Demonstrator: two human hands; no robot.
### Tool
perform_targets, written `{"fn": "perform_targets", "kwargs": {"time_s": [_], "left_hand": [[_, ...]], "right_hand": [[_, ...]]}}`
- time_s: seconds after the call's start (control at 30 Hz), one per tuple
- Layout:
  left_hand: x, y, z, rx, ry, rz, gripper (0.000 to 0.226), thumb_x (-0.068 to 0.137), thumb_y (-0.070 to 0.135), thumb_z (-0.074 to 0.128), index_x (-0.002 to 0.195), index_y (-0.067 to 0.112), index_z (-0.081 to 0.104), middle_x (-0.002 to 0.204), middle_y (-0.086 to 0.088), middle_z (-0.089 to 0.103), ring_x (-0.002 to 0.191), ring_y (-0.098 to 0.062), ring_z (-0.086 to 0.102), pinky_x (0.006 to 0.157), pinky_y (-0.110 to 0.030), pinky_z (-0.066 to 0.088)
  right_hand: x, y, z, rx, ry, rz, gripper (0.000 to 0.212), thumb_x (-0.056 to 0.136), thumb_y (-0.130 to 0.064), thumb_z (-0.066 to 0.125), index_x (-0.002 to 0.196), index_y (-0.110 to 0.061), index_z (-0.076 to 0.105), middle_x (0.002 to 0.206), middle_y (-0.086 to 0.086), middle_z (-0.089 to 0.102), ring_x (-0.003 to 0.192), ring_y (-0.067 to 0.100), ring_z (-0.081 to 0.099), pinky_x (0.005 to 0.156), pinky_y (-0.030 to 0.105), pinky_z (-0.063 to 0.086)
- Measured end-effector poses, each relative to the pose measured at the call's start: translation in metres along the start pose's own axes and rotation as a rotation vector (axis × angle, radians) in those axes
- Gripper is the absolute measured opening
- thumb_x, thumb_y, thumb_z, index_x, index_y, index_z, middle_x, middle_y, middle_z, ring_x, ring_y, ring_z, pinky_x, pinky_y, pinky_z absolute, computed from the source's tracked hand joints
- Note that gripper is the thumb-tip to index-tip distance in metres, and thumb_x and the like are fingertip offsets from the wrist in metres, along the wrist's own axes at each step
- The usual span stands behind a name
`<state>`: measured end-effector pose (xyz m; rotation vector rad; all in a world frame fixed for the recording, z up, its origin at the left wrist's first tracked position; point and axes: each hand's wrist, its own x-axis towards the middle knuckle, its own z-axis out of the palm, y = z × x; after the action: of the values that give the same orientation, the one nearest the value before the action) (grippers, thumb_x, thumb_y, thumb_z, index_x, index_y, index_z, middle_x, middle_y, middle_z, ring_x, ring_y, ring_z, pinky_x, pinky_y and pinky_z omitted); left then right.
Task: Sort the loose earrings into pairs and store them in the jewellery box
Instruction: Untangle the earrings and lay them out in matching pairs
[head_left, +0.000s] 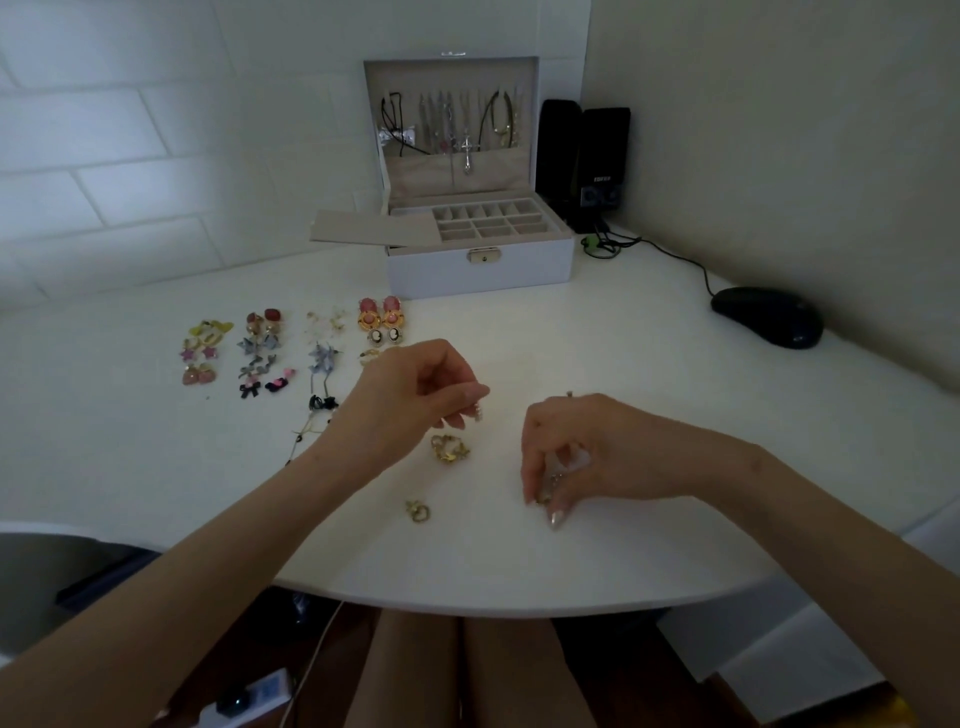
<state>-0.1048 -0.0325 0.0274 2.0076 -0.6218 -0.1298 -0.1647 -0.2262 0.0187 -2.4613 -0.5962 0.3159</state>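
Earring (477, 414) pinched in left hand (415, 395), another in right hand (587, 457); compare them together, then join rows (260, 345) near jewellery box (480, 267).

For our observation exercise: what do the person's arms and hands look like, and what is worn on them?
Both forearms are bare: no sleeves, watch or bracelet in view. The right hand wears a small ring on one finger. Both hands have long, pale, glossy nails. No ring shows on the left hand.
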Motion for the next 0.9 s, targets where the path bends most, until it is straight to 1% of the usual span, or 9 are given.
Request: {"fn": "perform_targets", "kwargs": {"time_s": [0.13,0.27,0.4,0.47,0.57,0.63,0.7,0.8,0.9], "left_hand": [[-0.002,-0.001,-0.001,0.038,-0.002,0.023,0.008,0.082,0.015,0.067,0.076,0.012,0.064,0.066,0.005,0.067,0.058,-0.002,0.059,0.057,-0.012,0.047],[-0.004,-0.003,-0.006,0.002,-0.033,0.040,0.002,0.082,0.005,0.065,0.084,0.005,0.067,0.077,-0.003,0.070,0.067,-0.011,0.065,0.063,-0.017,0.052],[-0.007,-0.007,-0.013,-0.020,-0.054,0.036,0.008,0.083,0.002,0.064,0.090,0.005,0.066,0.082,-0.006,0.072,0.073,-0.014,0.069,0.067,-0.019,0.054],[-0.010,-0.009,-0.017,-0.040,-0.028,0.027,0.007,0.083,0.002,0.064,0.090,0.004,0.064,0.079,-0.005,0.072,0.071,-0.014,0.069,0.066,-0.019,0.055],[-0.014,-0.013,-0.026,0.021,0.008,0.056,0.004,0.082,0.003,0.064,0.085,0.006,0.063,0.076,-0.001,0.071,0.070,-0.010,0.068,0.066,-0.017,0.053],[-0.019,-0.015,-0.034,0.115,0.033,0.086,0.006,0.082,0.005,0.065,0.082,0.010,0.065,0.074,0.003,0.070,0.071,-0.006,0.066,0.067,-0.012,0.050],[-0.026,-0.017,-0.043,0.166,0.060,0.100,0.007,0.081,0.006,0.066,0.081,0.013,0.067,0.077,0.006,0.070,0.074,-0.004,0.065,0.069,-0.009,0.048],[-0.038,-0.022,-0.059,0.169,0.088,0.092,0.006,0.081,0.008,0.066,0.082,0.014,0.068,0.076,0.006,0.070,0.072,0.000,0.064,0.062,-0.004,0.044],[-0.050,-0.032,-0.078,0.149,0.095,0.040,0.009,0.081,0.008,0.067,0.082,0.016,0.068,0.079,0.007,0.071,0.073,-0.003,0.067,0.067,-0.014,0.051]], "right_hand": [[0.002,0.003,0.000,-0.012,0.050,-0.045,0.011,0.075,-0.027,0.076,0.084,-0.025,0.072,0.085,-0.011,0.061,0.079,0.013,0.056,0.078,0.033,0.047],[0.006,0.003,0.001,-0.038,0.106,-0.060,0.005,0.081,-0.020,0.071,0.085,-0.022,0.073,0.081,-0.012,0.062,0.071,0.009,0.058,0.070,0.022,0.047],[0.012,0.000,0.000,0.166,0.249,-0.035,0.007,0.075,-0.011,0.077,0.079,-0.016,0.074,0.077,-0.009,0.066,0.061,0.006,0.059,0.060,0.014,0.044],[0.014,-0.004,-0.002,0.280,0.292,-0.027,0.010,0.073,-0.004,0.077,0.079,-0.011,0.073,0.078,-0.004,0.068,0.063,0.010,0.065,0.062,0.020,0.049],[0.022,-0.009,-0.005,0.314,0.294,0.003,0.010,0.072,-0.003,0.077,0.079,-0.009,0.073,0.081,-0.004,0.069,0.068,0.008,0.066,0.068,0.041,0.053],[0.029,-0.013,-0.005,0.313,0.297,0.022,0.010,0.070,-0.004,0.079,0.077,-0.011,0.073,0.081,-0.006,0.069,0.068,0.007,0.065,0.072,0.043,0.053],[0.037,-0.019,-0.003,0.329,0.295,0.031,0.012,0.069,-0.003,0.079,0.073,-0.013,0.074,0.078,-0.004,0.070,0.069,0.008,0.066,0.071,0.035,0.053],[0.051,-0.031,0.002,0.363,0.282,0.011,0.017,0.069,0.000,0.078,0.072,-0.016,0.073,0.076,-0.001,0.072,0.069,0.008,0.067,0.068,0.019,0.050],[0.067,-0.045,0.009,0.383,0.260,-0.010,0.017,0.071,-0.001,0.077,0.074,-0.017,0.073,0.076,0.001,0.073,0.070,0.010,0.068,0.069,0.021,0.053]]}}
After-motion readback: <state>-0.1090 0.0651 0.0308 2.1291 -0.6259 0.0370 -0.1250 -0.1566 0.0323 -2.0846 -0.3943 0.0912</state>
